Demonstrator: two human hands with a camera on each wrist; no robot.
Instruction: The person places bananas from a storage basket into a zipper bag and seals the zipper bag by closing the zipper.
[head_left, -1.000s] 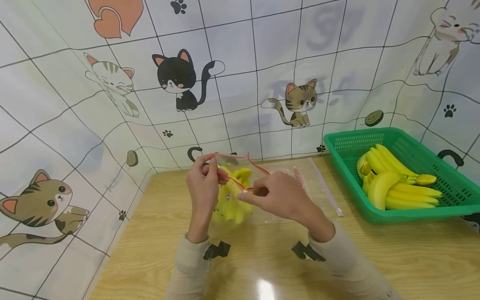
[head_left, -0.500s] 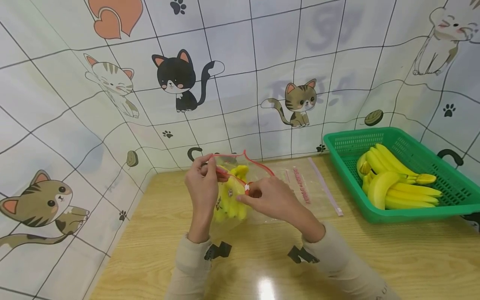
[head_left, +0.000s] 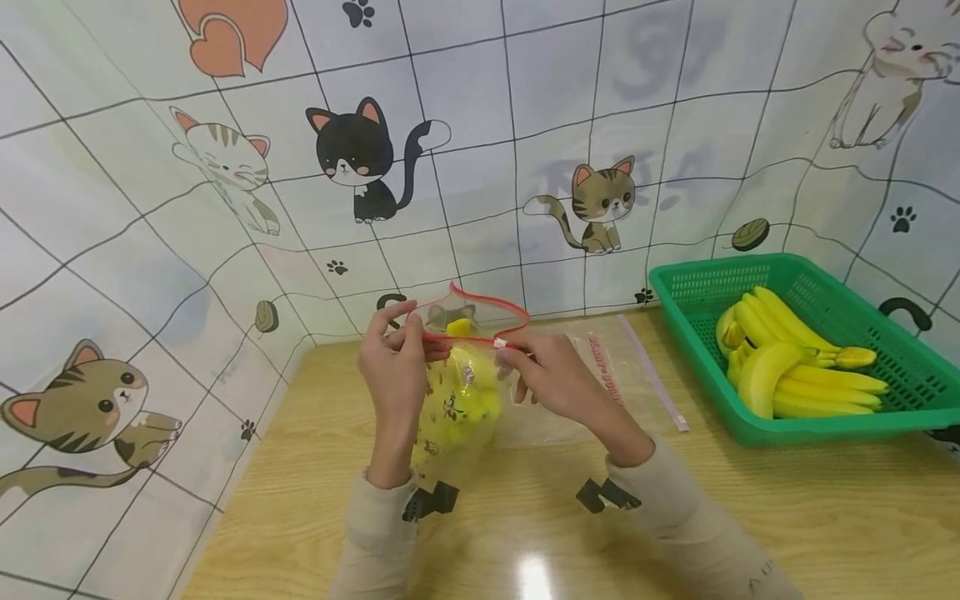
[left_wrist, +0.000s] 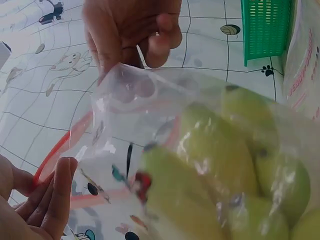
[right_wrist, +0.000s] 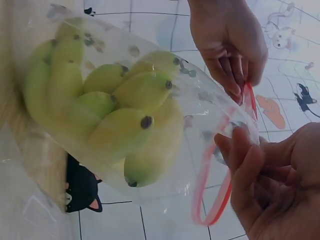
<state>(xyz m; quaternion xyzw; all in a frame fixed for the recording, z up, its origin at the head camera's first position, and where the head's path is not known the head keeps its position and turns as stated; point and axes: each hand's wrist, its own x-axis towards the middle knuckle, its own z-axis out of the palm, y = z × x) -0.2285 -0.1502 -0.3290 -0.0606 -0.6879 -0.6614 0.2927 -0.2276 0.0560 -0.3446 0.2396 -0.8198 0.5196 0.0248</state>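
A clear zip bag [head_left: 431,446] with small printed figures hangs between both hands, its red-edged mouth [head_left: 502,304] spread apart. Several yellow bananas [right_wrist: 145,95] lie inside; their tips look greenish in the wrist views. My left hand [head_left: 393,362] pinches the left side of the red edge between thumb and fingers. On the right, my right hand [head_left: 558,375] pinches the near edge beside the white slider [head_left: 501,342]. The right wrist view shows the right thumb and fingers [right_wrist: 242,155] at the bag's mouth.
Another clear zip bag [head_left: 585,421] with a lilac zip lies flat on the wooden table [head_left: 525,517], behind the right hand. A green basket [head_left: 750,429] with more bananas [head_left: 817,387] stands at the right. A cat-patterned sheet [head_left: 480,167] covers the wall.
Both hands have lifted the bag's mouth slightly, and the slider has risen with the right hand. The bag has turned, so more of its printed front and its mouth show.
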